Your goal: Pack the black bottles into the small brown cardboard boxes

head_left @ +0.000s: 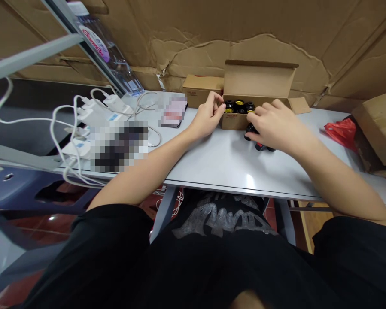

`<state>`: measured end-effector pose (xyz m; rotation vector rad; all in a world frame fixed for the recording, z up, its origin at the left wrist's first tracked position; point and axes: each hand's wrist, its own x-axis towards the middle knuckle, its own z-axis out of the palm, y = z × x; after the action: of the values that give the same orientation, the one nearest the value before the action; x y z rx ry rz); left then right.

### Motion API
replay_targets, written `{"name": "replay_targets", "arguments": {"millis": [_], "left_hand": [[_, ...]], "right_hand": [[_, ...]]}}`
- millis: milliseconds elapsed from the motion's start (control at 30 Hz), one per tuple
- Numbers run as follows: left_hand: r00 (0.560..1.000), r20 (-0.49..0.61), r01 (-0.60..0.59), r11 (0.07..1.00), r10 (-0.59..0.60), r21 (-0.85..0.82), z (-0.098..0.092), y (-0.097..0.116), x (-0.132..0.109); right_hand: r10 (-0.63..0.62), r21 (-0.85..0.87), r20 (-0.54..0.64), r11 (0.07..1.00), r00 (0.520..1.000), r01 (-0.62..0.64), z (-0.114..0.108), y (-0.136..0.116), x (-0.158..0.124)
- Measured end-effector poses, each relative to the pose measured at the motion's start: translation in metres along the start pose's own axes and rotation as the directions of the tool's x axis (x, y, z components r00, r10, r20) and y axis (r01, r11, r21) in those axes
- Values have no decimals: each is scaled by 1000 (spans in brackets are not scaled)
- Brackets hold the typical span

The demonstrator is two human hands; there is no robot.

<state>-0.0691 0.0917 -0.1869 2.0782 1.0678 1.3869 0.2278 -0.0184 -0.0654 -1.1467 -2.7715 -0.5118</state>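
Note:
A small open cardboard box (234, 123) stands on the white table with its lid raised at the back. Inside sit several black round parts (240, 106) with yellow rings; their exact kind cannot be made out. My left hand (208, 115) is closed at the box's left edge, thumb and curled forefinger at the corner. In front of the box, my right hand (276, 126) is closed around a black round part (250, 131), between thumb and fingers. More black pieces (260, 146) show on the table beneath that hand, partly hidden by it.
Another cardboard box (203, 89) stands behind my left hand. A phone-like item (174, 111) lies left of it. Power strips with white cables (86, 107) and a water bottle (110, 53) are farther left. A red plastic bag (341, 133) and a larger carton (379, 124) sit at right.

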Motion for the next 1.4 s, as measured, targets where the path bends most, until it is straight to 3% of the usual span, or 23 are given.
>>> {"name": "replay_targets", "arguments": {"millis": [133, 433, 567, 633, 700, 800, 933, 1067, 1133, 1400], "left_hand": [[1000, 8, -19, 1000, 18, 22, -1, 0, 0], [999, 4, -42, 998, 42, 39, -2, -2, 0], [999, 7, -35, 999, 35, 40, -2, -1, 0], [1000, 9, -25, 999, 24, 44, -3, 0, 0], [1000, 11, -20, 999, 19, 47, -3, 3, 0], [1000, 16, -9, 999, 9, 46, -4, 8, 1], [999, 33, 28, 999, -29, 28, -5, 12, 1], [998, 40, 43, 999, -44, 9, -8, 12, 3], [998, 45, 40, 999, -41, 3, -9, 10, 4], [999, 26, 44, 999, -44, -10, -9, 6, 5]], "right_hand": [[-37, -39, 68, 998, 997, 40, -3, -24, 0], [-227, 174, 177, 965, 958, 196, -11, -46, 3], [-284, 321, 188, 922, 940, 214, -9, -41, 6], [-295, 424, 106, 877, 950, 225, -8, -28, 9], [-254, 509, -39, 827, 966, 238, -8, -7, 12], [-60, 608, -169, 779, 984, 152, -7, 32, 12], [267, 779, -76, 617, 961, -110, 3, 77, 7], [391, 864, 32, 451, 920, -222, 21, 98, 7], [421, 868, 8, 447, 907, -215, 24, 101, 9], [428, 754, -64, 613, 902, -238, 25, 112, 9]]}}
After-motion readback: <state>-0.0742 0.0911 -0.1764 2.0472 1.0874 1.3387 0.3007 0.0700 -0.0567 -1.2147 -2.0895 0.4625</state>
